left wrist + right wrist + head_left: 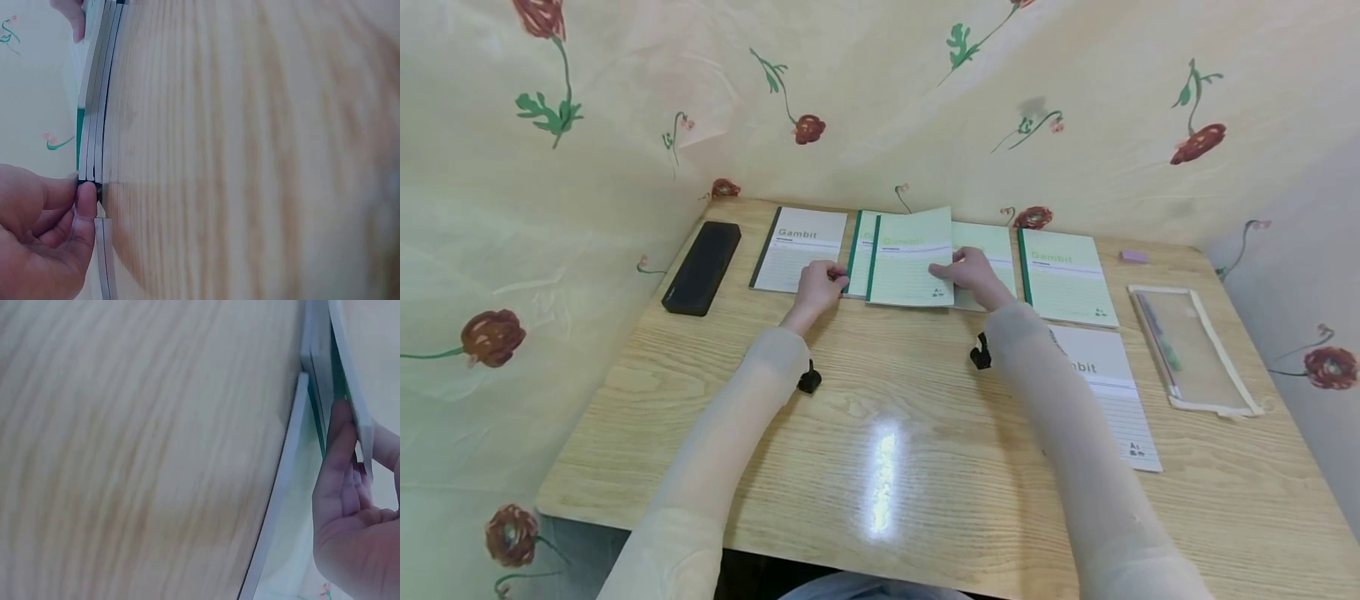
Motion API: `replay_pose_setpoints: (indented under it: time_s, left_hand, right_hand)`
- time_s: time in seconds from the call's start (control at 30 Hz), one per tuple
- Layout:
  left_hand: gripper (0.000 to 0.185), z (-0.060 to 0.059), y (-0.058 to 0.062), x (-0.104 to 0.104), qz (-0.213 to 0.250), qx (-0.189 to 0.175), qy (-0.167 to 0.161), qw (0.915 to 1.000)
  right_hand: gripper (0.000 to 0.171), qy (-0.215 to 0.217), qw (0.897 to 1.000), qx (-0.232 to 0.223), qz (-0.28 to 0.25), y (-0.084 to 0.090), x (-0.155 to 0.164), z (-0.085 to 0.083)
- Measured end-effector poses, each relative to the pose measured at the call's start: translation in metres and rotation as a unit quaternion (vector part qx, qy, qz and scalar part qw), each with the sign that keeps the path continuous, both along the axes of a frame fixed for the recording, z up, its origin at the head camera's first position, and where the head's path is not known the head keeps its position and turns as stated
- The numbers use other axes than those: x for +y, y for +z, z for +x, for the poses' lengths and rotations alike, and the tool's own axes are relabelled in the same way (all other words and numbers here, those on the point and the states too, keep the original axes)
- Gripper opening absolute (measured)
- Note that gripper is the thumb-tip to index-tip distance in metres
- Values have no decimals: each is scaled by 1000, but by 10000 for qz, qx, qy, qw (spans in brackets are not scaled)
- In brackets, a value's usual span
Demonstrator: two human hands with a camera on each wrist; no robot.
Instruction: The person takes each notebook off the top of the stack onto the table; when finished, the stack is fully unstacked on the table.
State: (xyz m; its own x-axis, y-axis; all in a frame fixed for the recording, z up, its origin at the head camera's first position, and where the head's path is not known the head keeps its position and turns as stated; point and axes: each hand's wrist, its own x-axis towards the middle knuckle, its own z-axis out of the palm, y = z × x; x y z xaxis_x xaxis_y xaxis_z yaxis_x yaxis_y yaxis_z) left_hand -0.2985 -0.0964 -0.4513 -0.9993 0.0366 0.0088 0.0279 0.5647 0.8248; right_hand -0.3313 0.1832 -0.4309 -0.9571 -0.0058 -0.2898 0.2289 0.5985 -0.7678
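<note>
**Both hands on the green notebook stack at the back of the tabletop**

So here's the setup: the left hand (820, 283) is pinching the near-left corner of a small stack of green notebooks (910, 257), fingers curled with the thumb pressed against the edges. The left wrist view shows it well: the thumb (85, 206) sits right on the spine edges of about three covers lying on top of each other. The right hand (970, 271) is on the other side of the same stack, fingers tucked under the top cover, which is lifted and bent up a bit. From the right wrist view you can see a fingertip (340, 434) slid in between the raised cover and the books beneath. The two hands sit apart, with the top book between them.

Just left of the left hand lies a grey Gambit notebook (800, 247), flat, touching or nearly touching the stack. Farther left of it is a black case (702, 267), well apart from the hand. Right of the right hand lies another green notebook (1066, 277), and nearer to the person, partly under the right sleeve, a second grey notebook (1112, 400). Beyond those, far right, sit a clear zip pouch (1191, 348) and a small pink eraser (1133, 256). Everything's on a light wooden tabletop (880, 467).
</note>
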Motion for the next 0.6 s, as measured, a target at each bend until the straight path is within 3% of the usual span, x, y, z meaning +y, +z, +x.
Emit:
replay_pose_setpoints:
  time_s: [0.37,0.6]
  left_hand:
    - [18,0,0,0,47,7,-36,10000]
    - [19,0,1,-1,62,-17,-44,10000]
  right_hand:
    - [47,-335,9925,-524,-1053,6,33,16]
    - [45,-340,9932,-394,-1038,10,53,38]
